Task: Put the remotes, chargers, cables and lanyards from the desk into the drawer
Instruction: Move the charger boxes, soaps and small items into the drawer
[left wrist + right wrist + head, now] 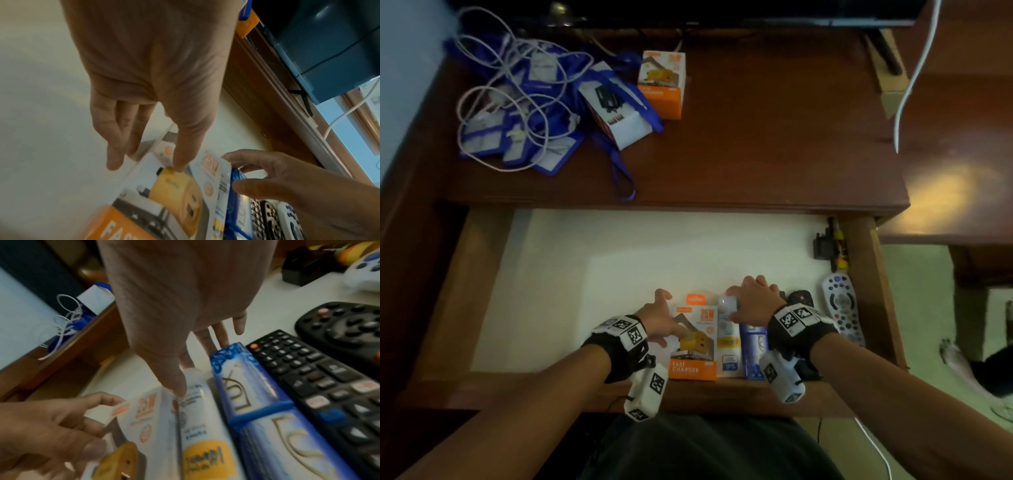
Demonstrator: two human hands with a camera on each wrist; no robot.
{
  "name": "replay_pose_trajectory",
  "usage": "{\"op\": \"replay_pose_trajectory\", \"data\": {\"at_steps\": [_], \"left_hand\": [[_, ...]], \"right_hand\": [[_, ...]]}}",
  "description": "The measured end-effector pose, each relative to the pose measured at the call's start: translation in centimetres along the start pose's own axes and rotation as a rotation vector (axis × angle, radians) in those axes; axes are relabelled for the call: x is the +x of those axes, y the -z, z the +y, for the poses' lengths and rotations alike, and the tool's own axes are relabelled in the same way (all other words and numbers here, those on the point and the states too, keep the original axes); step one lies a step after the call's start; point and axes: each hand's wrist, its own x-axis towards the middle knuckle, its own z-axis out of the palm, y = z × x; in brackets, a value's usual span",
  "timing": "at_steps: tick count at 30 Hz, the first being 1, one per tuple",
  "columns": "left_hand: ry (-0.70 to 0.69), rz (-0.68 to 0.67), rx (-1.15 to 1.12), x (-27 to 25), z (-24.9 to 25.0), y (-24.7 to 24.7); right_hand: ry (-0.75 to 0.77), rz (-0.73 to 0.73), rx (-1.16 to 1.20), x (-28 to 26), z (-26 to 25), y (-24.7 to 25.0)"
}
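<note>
The drawer [551,274] is pulled out, lined in white. Along its front lie an orange fast-charger box [693,342], a white tube [730,337], a blue box [750,353], black remotes [308,378] and a white remote [840,308]. My left hand [662,320] is open, one fingertip [180,168] touching the charger box [164,203]. My right hand [751,301] lies open over the tops of the tube [197,410] and blue box [267,410], thumb on the tube. On the desk remain a pile of blue lanyards and white cables [517,109], a white box [619,109] and another orange charger box [662,85].
A black plug adaptor [822,245] sits in the drawer's far right corner. The left half of the drawer shows bare white liner. A screen's stand [883,51] and a hanging white cable [914,78] are at the desk's back right.
</note>
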Motion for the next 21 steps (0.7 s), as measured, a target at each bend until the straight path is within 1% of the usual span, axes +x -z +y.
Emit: {"op": "replay_pose_trajectory", "data": {"at_steps": [3,5,8,10,12,14,16,19,21], "left_hand": [[-0.071,0.104,0.070,-0.3,-0.1,1.6],[-0.139,0.165,0.037,-1.0,0.1,3.5],[-0.271,0.264,-0.036,-2.3,0.6,7.3],[-0.354,0.347,-0.048,-3.1,1.2,10.4],[-0.423,0.424,-0.046,-3.8,1.9,13.6],[-0.490,0.477,-0.057,-4.6,2.8,16.6],[-0.548,0.520,-0.064,-5.0,3.9,19.4],[-0.609,0.574,-0.030,-4.8,5.2,22.4],[-0.620,0.601,0.000,-4.2,5.7,23.3]], "right_hand": [[0.034,0.056,0.067,0.5,-0.8,1.9],[0.075,0.100,0.119,0.8,-1.8,3.8],[0.144,0.203,0.244,1.4,-4.1,7.1],[0.189,0.304,0.322,1.8,-5.9,9.4],[0.204,0.374,0.360,1.8,-7.8,11.7],[0.225,0.451,0.356,2.0,-9.2,13.6],[0.229,0.517,0.331,2.4,-9.6,14.7],[0.170,0.518,0.271,2.8,-8.5,15.8],[0.130,0.525,0.245,2.9,-7.1,16.1]]}}
